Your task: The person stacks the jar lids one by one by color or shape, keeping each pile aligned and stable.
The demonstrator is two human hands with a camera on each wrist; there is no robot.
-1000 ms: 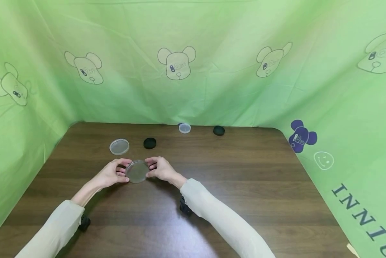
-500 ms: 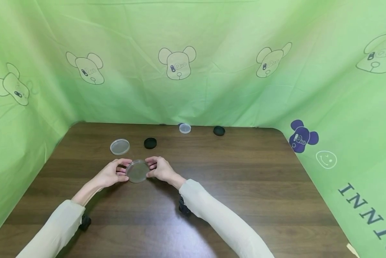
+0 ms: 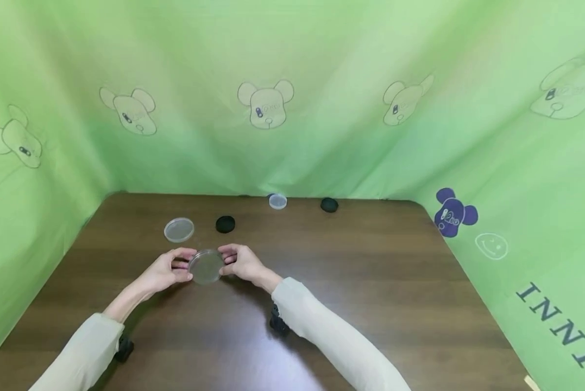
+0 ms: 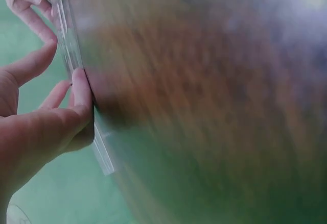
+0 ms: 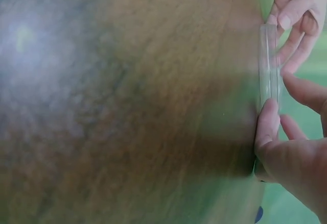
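A clear, shallow petri dish [image 3: 206, 267] lies flat at the left middle of the table, between my two hands. My left hand [image 3: 167, 269] grips its left edge, thumb on the near side and fingers farther back. On the right edge, my right hand [image 3: 242, 263] holds it the same way. Both wrist views show the petri dish [image 4: 66, 30] edge-on, low at the wooden surface, with fingertips against its side wall. In the right wrist view the doubled rim of the petri dish [image 5: 268, 60] shows as stacked clear bands.
Just behind the hands are another clear round dish [image 3: 178, 230] and a black round disc [image 3: 225, 224]. Farther back, near the table's far edge, sit a smaller clear dish [image 3: 277, 201] and a second black disc [image 3: 329, 205]. A green printed curtain [image 3: 321, 146] surrounds the wooden table [image 3: 370, 304].
The head view has tilted up slightly, so everything sits a little lower in it. Both hands keep their hold on the petri dish, which stays in place.
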